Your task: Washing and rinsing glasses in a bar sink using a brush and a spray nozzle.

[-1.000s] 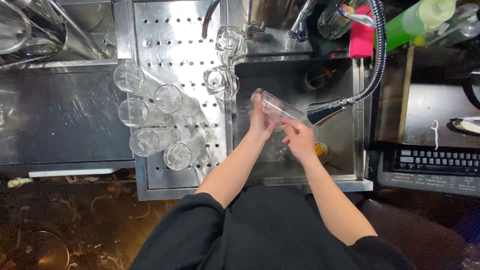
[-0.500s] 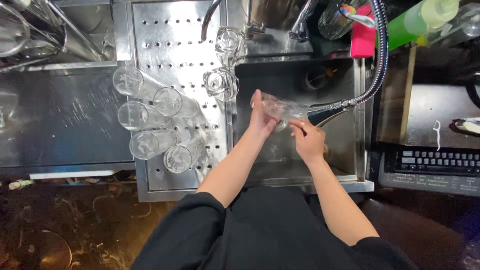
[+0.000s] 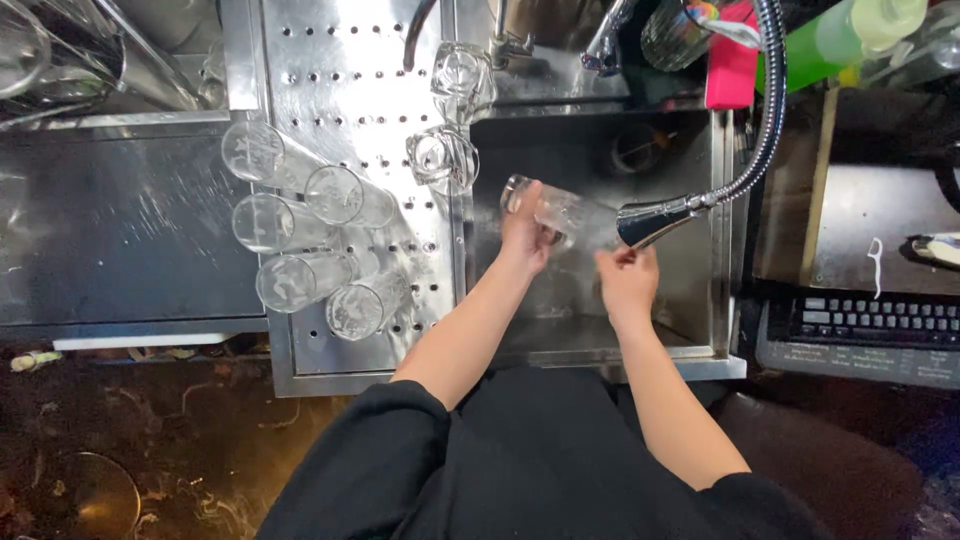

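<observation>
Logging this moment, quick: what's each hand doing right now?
Left hand: closed around a clear glass over the sink.
Right hand: at the spray nozzle; grip cannot be told.

Green squeeze bottle (image 3: 850,35) and pink carton (image 3: 732,60) behind the sink (image 3: 720,200)

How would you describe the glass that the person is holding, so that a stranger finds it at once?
Look at the steel sink basin right of the perforated drainboard. Over it, the left hand holds a clear tall glass on its side, at the spray nozzle. The other glasses lie on the drainboard, in no hand.
</observation>
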